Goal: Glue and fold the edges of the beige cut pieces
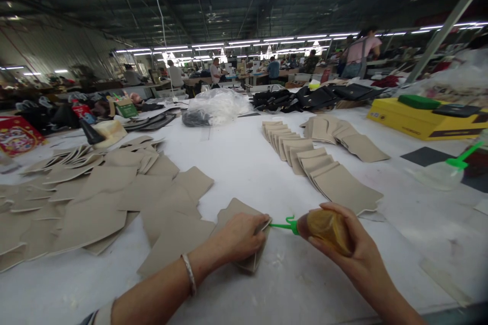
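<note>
My right hand [343, 244] is wrapped round a small amber glue bottle [328, 231] held on its side, its green nozzle [284, 224] pointing left. The nozzle tip touches the edge of a beige cut piece [232, 210] lying on the white table [267, 172]. My left hand [240, 236] is closed on that piece, fingers curled over its right edge and pressing it down. A bracelet shows on my left wrist.
Many loose beige pieces [95, 203] spread over the left of the table. A fanned row of beige pieces [324, 170] lies at the right. A yellow box [423, 119], a clear bottle with green nozzle [442, 172], a plastic bag [217, 106] and black parts [305, 97] stand farther back. Other people work in the distance.
</note>
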Demonstrator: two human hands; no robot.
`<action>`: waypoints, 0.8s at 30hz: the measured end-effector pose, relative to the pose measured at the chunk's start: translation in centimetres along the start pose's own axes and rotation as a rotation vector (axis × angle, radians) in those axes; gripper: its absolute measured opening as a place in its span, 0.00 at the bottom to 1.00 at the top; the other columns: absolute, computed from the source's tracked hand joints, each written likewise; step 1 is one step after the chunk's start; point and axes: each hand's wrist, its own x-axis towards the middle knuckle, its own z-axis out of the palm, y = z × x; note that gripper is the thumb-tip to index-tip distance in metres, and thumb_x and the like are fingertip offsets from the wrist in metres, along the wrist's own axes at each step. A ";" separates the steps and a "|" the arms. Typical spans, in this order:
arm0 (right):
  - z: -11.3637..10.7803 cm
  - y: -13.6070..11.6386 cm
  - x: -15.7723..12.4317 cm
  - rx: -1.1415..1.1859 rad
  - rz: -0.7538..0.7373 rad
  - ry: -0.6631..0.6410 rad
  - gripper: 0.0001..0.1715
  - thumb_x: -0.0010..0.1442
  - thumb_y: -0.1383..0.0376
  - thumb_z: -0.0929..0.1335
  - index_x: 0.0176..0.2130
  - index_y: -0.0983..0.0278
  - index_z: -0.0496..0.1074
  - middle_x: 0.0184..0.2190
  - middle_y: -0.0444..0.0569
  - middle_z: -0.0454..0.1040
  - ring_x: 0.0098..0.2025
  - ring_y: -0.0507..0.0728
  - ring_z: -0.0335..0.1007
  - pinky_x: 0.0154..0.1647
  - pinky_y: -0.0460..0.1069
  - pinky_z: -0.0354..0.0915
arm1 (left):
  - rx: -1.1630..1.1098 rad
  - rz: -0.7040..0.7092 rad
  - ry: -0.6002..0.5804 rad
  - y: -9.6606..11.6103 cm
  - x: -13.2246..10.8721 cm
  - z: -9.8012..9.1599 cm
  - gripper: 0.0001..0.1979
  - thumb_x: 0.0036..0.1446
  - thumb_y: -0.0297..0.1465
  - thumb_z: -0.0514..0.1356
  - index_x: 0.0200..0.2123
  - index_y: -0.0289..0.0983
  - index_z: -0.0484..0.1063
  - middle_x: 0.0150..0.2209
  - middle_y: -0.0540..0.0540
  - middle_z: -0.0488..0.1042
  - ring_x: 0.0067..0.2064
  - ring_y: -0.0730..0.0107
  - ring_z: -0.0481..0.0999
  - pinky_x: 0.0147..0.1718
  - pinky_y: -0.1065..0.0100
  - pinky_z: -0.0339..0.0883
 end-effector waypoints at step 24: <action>0.7 -0.8 -2.8 0.261 0.174 -0.141 0.31 0.53 0.55 0.74 0.53 0.60 0.64 0.45 0.50 0.71 0.44 0.62 0.72 0.44 0.50 0.69 | -0.027 0.052 0.005 -0.4 -0.6 0.2 0.26 0.58 0.28 0.49 0.60 0.39 0.62 0.60 0.45 0.67 0.58 0.62 0.68 0.56 0.63 0.61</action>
